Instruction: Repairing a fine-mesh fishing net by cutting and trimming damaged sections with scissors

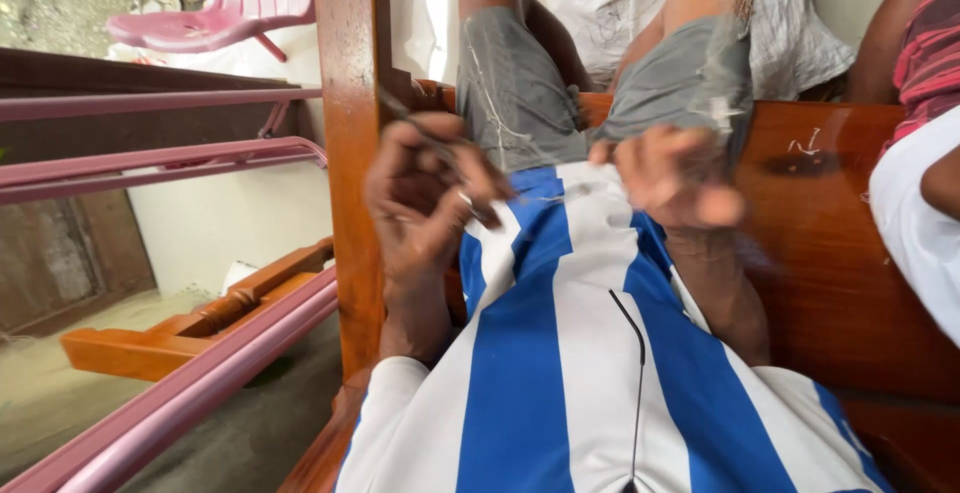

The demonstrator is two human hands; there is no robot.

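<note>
Both hands up at the hem of my striped shirt, thread stuff going on.

My left hand [425, 198] is curled shut around a thin dark tool [430, 138], scissors maybe, too blurry to be sure, right at the edge of the blue and white shirt [560, 333]. My right hand [670, 178] pinches the hem just beside it, fingers closed on the cloth. Grey shorts [520, 93] with loose white threads sit just past both hands. Wooden post [350, 153] crowds my left side, pink chair [215, 13] well beyond, another person's arm [940, 183] off to my right.
</note>
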